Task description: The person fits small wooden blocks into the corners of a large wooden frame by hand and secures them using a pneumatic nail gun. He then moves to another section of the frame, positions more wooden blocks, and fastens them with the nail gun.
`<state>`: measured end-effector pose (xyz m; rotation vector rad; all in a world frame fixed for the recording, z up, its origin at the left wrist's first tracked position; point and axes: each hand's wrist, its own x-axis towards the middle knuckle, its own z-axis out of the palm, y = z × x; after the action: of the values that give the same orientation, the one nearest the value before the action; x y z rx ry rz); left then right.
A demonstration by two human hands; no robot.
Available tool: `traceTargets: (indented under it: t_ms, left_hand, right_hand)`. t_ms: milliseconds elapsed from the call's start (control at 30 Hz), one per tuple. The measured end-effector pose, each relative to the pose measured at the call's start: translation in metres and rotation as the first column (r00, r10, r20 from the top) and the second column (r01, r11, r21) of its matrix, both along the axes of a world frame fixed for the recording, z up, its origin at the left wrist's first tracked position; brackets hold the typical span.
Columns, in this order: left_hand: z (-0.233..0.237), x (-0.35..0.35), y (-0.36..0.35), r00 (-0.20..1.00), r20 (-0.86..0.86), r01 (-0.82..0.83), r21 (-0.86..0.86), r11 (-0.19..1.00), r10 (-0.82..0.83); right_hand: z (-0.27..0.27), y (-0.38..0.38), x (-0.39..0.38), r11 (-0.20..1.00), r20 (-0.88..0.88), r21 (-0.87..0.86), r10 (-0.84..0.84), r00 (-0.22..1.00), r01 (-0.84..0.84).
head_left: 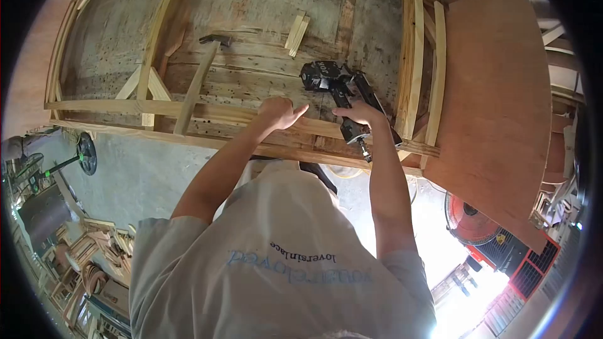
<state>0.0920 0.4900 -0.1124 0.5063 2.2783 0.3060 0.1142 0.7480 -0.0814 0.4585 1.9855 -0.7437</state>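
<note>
The nail gun (328,76) is held by its handle in the closed right hand (362,113). Left of the gun, the loosely curled left hand (276,113) is rested at the wooden frame (227,113); farther left, a hammer (200,78) is laid.

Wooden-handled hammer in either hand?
No, the wooden-handled hammer lies across the pale wooden rail, apart from the left hand and the right hand.
</note>
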Motion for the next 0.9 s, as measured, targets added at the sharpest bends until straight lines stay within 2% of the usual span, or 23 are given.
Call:
traceTargets:
  t_ms: [33, 100, 167, 233, 267, 367, 433, 467, 500, 533, 567, 600, 633, 667, 733, 767, 800, 833, 867, 900]
  left_hand:
    - [-0.002, 0.001, 0.0, 1.0, -0.014, -0.006, 0.005, 1.0, 0.006]
    - [-0.006, 0.006, 0.0, 0.997, -0.048, -0.055, -0.001, 0.998, 0.055]
    - [-0.005, 0.011, 0.003, 0.993, -0.05, -0.108, -0.002, 0.994, 0.108]
    - [-0.004, 0.011, -0.001, 0.985, -0.013, -0.17, -0.016, 0.985, 0.17]
    - [-0.007, 0.013, -0.005, 0.989, -0.032, -0.148, -0.018, 0.989, 0.147]
    - [-0.015, 0.03, -0.016, 0.997, -0.034, -0.072, -0.058, 0.996, 0.07]
    - [0.002, 0.045, -0.02, 0.997, -0.018, -0.08, -0.068, 0.994, 0.079]
    - [-0.018, 0.051, -0.026, 0.984, -0.147, -0.095, 0.02, 0.995, 0.097]
    - [-0.026, 0.042, -0.032, 0.986, -0.143, -0.086, 0.016, 0.996, 0.087]
    - [-0.031, 0.03, -0.035, 0.995, -0.027, -0.088, 0.092, 0.992, 0.091]
    - [-0.037, 0.014, -0.035, 0.993, 0.092, -0.094, 0.168, 0.981, 0.08]
    - [-0.031, -0.016, -0.029, 0.967, 0.227, -0.146, 0.111, 0.983, 0.118]
    - [-0.044, -0.043, -0.029, 0.986, 0.077, -0.157, 0.176, 0.972, 0.146]
    - [-0.06, -0.071, -0.03, 0.982, -0.078, -0.15, 0.252, 0.956, 0.174]
    - [-0.097, -0.13, -0.019, 0.856, -0.054, -0.43, 0.475, 0.768, 0.513]
    - [-0.141, -0.169, -0.015, 0.839, -0.053, -0.425, 0.556, 0.714, 0.541]
    - [-0.178, -0.193, -0.007, 0.815, -0.042, -0.43, 0.624, 0.653, 0.578]
    - [-0.099, -0.2, 0.016, 0.776, 0.051, -0.598, 0.376, 0.708, 0.629]
    - [-0.107, -0.207, 0.022, 0.779, 0.055, -0.594, 0.384, 0.707, 0.625]
    - [-0.122, -0.214, 0.028, 0.785, 0.049, -0.571, 0.444, 0.69, 0.618]
  right_hand:
    - [0.002, 0.0, -0.004, 1.0, -0.014, 0.005, 0.006, 1.0, -0.006]
    - [0.003, 0.001, -0.004, 1.0, 0.144, 0.013, 0.002, 0.99, -0.004]
    - [-0.012, 0.006, 0.002, 1.0, 0.103, 0.023, -0.003, 0.995, 0.0]
    - [-0.002, -0.003, 0.003, 0.999, 0.047, 0.033, 0.012, 0.999, -0.013]
    - [0.003, -0.002, 0.007, 1.0, 0.125, -0.013, 0.012, 0.992, -0.01]
    - [0.002, -0.015, 0.034, 0.998, 0.069, -0.052, -0.032, 0.997, 0.035]
    - [-0.006, -0.017, 0.045, 0.996, 0.123, -0.088, -0.017, 0.992, 0.028]
    - [-0.007, -0.018, 0.051, 0.995, 0.023, -0.1, -0.006, 1.0, 0.008]
    - [-0.008, -0.019, 0.049, 0.997, -0.033, -0.039, 0.061, 0.998, -0.062]
    - [0.001, -0.024, 0.046, 0.992, -0.085, 0.031, 0.128, 0.988, -0.126]
    - [0.013, -0.025, 0.042, 0.993, -0.023, 0.048, 0.106, 0.994, -0.104]
    - [0.01, -0.024, 0.038, 0.989, -0.064, 0.053, 0.144, 0.988, -0.141]
    - [0.005, -0.022, 0.036, 0.984, -0.095, 0.061, 0.174, 0.98, -0.168]
    - [-0.009, -0.019, 0.034, 0.992, -0.046, 0.021, 0.125, 0.991, -0.124]
    - [-0.03, -0.018, 0.036, 0.989, -0.177, 0.106, 0.119, 0.977, -0.101]
    - [-0.036, -0.018, 0.039, 0.992, -0.258, 0.107, 0.091, 0.962, -0.066]
    - [-0.034, -0.017, 0.039, 0.998, -0.26, 0.067, 0.026, 0.965, -0.009]
    - [-0.032, -0.018, 0.039, 0.999, -0.26, 0.02, -0.038, 0.965, 0.044]
    - [-0.025, -0.021, 0.043, 0.998, -0.337, 0.024, -0.045, 0.94, 0.057]
    - [-0.021, -0.022, 0.045, 0.998, -0.322, 0.02, -0.055, 0.945, 0.065]
